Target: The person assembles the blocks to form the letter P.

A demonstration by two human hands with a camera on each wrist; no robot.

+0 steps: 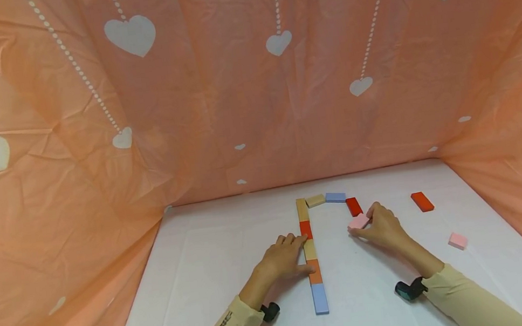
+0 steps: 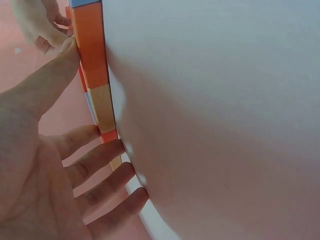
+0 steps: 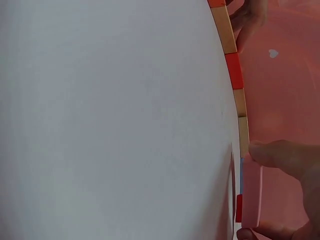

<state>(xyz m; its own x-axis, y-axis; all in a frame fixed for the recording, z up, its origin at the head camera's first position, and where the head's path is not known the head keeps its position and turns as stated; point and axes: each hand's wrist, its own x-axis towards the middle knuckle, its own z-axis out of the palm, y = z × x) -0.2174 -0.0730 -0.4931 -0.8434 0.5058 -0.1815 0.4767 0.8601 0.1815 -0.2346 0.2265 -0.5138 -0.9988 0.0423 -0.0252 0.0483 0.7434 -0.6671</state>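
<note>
Coloured rectangular blocks lie end to end on the white table. The straight left row runs from a blue block point(image 1: 320, 298) through an orange block point(image 1: 314, 272) to a natural wood block point(image 1: 302, 210) at the far end. My left hand point(image 1: 280, 261) rests along this row, fingers spread, its thumb at the orange block and fingertips by a red block point(image 1: 305, 229). Between thumb and fingers, my right hand point(image 1: 380, 229) pinches a pink block point(image 3: 251, 192). In the head view this block overlaps the near end of another red block point(image 1: 354, 206).
Across the back, a wood block point(image 1: 315, 201) and a blue block point(image 1: 336, 197) join the row toward the right. An orange-red block point(image 1: 422, 202) and a second pink block point(image 1: 457, 241) lie apart at the right. An orange curtain point(image 1: 254, 104) with hearts surrounds the table point(image 1: 214, 256).
</note>
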